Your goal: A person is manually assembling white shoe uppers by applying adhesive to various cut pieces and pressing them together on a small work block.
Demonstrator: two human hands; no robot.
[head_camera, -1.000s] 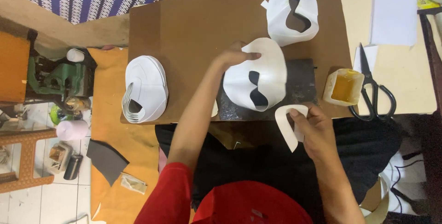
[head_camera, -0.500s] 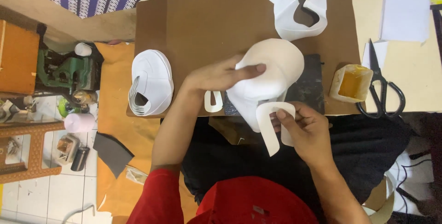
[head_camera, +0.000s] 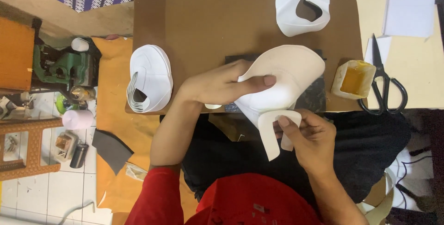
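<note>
Brown work board bare mid-surface, left hand grip closed on curved white piece overhanging near edge, right hand pinching white strip.

Large white curved piece lifted; small strip beneath.

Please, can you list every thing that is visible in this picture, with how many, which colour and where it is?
large curved piece: 1, white, lifted over the dark pad, held by left hand
small curved strip: 1, white, at the board's near edge, in right hand
dark pad: 1, black, on the board under the large piece
cardboard board: 1, brown, covers the worktop
stack of cut pieces: 1 stack, white, board's left edge
piece with cut-out: 1, white, board's far right
glue tub: 1, yellow, right of pad
scissors: 1, black, right of tub
paper sheet: 1, white, far right
stool: 1, orange, on the floor, left
left hand: 1
right hand: 1
</note>
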